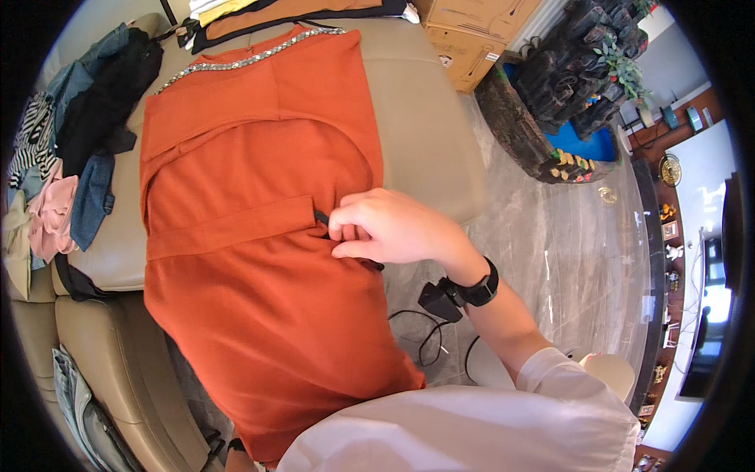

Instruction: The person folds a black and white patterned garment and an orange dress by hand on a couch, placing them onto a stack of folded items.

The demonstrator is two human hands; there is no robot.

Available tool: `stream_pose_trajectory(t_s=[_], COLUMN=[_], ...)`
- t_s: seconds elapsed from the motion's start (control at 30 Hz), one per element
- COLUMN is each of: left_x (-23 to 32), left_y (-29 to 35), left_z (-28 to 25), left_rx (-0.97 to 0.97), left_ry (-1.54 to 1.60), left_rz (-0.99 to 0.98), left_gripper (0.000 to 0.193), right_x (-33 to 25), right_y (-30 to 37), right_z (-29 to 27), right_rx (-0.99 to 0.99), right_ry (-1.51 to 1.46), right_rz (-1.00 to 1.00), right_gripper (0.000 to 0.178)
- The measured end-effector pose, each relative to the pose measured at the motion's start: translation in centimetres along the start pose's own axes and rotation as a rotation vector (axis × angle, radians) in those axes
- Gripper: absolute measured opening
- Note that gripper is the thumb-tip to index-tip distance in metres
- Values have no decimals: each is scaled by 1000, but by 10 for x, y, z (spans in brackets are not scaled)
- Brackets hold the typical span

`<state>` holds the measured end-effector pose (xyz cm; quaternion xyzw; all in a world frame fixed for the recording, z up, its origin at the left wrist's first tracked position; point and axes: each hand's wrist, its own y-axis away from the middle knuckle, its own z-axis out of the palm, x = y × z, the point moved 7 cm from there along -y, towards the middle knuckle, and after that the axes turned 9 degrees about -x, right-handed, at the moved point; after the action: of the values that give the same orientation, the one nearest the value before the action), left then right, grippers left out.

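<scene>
An orange dress (259, 236) with a sparkly silver neckline trim lies spread flat on a beige sofa (429, 134), its skirt hanging toward me. My right hand (385, 228), wearing a black wrist strap with a small black device, pinches the dress's right side edge at the waist. The fingers close on the fabric beside a small black tab, just past the end of the waistband. Of my left arm only a sliver of wrist with a dark band (236, 447) shows at the lower edge. That hand is hidden under the dress hem.
A pile of dark, denim, striped and pink clothes (71, 149) covers the sofa's left side. More folded garments lie at the top. Cardboard boxes (468, 35) and a dark rock-like ornament with a blue basin (566, 102) stand to the right. A black cable (421, 330) lies on the glossy floor.
</scene>
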<state>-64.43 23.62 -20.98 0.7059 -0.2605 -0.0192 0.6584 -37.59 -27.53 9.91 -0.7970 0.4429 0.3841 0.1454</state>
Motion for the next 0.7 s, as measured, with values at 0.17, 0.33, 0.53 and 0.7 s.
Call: stream_pose_trajectory(t_s=[0.17, 0.33, 0.53, 0.7], left_x=[32, 164, 265, 274], left_y=[12, 59, 122, 150], left_z=[-30, -56, -44, -28], left_rx=[-20, -42, -260, -214], left_ry=[-1, 214, 183, 295], left_rz=[124, 588, 1062, 1023], left_gripper=[30, 31, 30, 25], right_x=[-1, -11, -7, 7], right_y=[12, 18, 32, 57], right_z=[5, 20, 36, 31], right_rx=[262, 498, 696, 615], right_ry=[-64, 21, -173, -724], right_rz=[101, 253, 327, 242], right_gripper=[15, 16, 9, 10])
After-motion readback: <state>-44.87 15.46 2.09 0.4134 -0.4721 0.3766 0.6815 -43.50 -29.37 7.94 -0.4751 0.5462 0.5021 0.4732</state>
